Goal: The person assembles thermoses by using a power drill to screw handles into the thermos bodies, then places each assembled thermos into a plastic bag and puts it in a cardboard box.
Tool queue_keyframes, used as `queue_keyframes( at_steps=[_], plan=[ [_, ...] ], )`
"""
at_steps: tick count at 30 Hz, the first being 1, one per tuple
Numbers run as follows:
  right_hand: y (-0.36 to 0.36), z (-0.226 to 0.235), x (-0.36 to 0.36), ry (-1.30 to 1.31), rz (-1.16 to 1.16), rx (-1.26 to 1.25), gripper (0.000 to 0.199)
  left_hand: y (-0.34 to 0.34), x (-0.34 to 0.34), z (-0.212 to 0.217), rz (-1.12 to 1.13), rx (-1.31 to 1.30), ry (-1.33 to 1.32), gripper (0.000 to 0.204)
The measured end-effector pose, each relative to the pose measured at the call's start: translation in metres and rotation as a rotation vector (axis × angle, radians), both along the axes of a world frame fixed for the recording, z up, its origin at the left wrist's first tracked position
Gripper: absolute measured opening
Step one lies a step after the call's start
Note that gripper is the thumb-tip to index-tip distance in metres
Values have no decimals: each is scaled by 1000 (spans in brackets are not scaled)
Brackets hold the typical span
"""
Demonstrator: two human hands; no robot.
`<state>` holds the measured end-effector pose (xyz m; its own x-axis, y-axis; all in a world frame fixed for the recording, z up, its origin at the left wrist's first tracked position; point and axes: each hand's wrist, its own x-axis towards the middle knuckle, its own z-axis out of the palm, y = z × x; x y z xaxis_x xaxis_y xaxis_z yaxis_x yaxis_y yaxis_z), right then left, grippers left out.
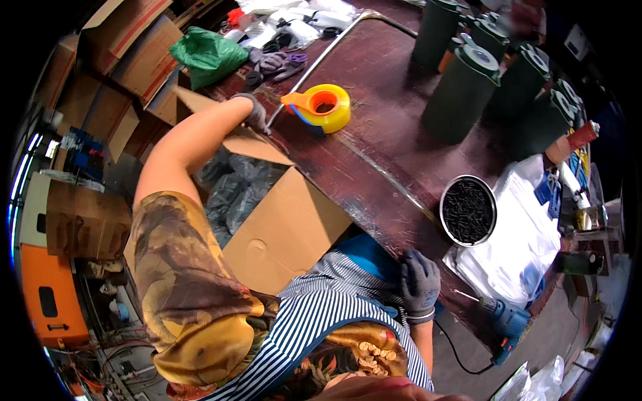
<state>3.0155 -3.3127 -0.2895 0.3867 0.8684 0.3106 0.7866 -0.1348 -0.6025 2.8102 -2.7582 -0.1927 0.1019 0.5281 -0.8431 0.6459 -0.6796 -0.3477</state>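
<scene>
My left hand (254, 115), in a grey glove, reaches to the far flap (251, 145) of an open cardboard box (287, 230), beside the table's edge. Its fingers close at the flap's edge, though the arm and flap partly hide the grip. Inside the box lie several items in clear plastic bags (241, 190). My right hand (420, 284), also gloved in grey, rests against the table's near edge with fingers loosely extended and nothing in them. A yellow roll of tape (334, 115) in an orange dispenser sits on the table close to my left hand.
Several dark green lidded containers (461, 93) stand on the dark red table (381, 110). A round tin (444, 208) of small black pieces, white plastic bags (515, 234) and a blue corded power screwdriver (506, 319) are at the right. Cardboard boxes (144, 63) are stacked behind a green bag (207, 59).
</scene>
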Motion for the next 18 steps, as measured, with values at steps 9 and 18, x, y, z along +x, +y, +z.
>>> queue_keyframes(
  at_steps=[9,18],
  plan=[
    [-9,-13,-3,43,-40,26,37,-11,8,1,573,-277,107,99],
    [-7,-14,-10,11,49,123,38,69,-88,-92,337,494,-235,69]
  ],
)
